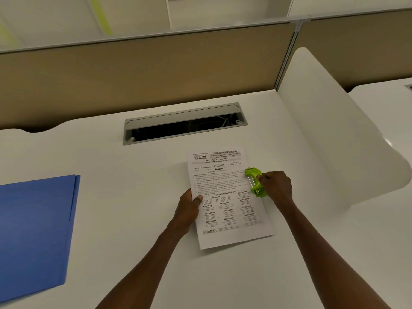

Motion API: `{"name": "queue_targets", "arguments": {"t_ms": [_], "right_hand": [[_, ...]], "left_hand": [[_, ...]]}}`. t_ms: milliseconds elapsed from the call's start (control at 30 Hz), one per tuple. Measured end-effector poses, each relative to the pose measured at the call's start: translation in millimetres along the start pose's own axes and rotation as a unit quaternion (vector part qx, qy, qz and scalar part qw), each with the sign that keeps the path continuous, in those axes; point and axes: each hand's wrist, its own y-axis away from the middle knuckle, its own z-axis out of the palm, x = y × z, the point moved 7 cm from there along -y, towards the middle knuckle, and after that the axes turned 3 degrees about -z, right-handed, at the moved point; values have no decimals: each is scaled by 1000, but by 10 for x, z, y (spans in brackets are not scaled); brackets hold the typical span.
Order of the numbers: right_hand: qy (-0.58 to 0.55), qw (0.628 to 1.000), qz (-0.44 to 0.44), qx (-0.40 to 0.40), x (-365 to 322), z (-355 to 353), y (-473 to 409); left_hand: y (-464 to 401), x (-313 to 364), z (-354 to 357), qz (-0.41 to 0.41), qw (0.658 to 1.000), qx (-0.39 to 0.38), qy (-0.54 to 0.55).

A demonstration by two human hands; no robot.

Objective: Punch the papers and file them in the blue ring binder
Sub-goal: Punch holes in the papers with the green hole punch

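Note:
A printed white paper (225,210) lies flat on the white desk (124,197), a little right of centre. My left hand (189,205) grips its left edge, thumb on top of the sheet. A small green hole punch (255,181) sits over the paper's right edge, and my right hand (276,187) is closed on it. The blue binder (33,233) lies shut at the left edge of the desk, well apart from both hands.
A grey cable tray (185,123) with its flap raised is set into the desk behind the paper. A tan partition (145,72) runs along the back. A white curved divider (330,139) rises on the right, close to my right hand.

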Motion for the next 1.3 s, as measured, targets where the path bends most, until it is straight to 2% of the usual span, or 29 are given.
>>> {"name": "queue_targets", "arguments": {"t_ms": [267, 433, 733, 1167, 1300], "right_hand": [[-23, 999, 20, -44, -5, -18, -101], [-54, 994, 68, -63, 66, -13, -152], [16, 989, 110, -100, 98, -41, -237], [29, 989, 93, -109, 138, -5, -261], [35, 986, 113, -121, 99, -46, -298]], "left_hand": [[1, 32, 16, 2, 1000, 3, -14], [8, 16, 11, -6, 1000, 6, -13], [18, 12, 11, -9, 1000, 7, -17], [17, -1, 11, -19, 1000, 10, -21], [20, 34, 29, -13, 1000, 13, -21]]}}
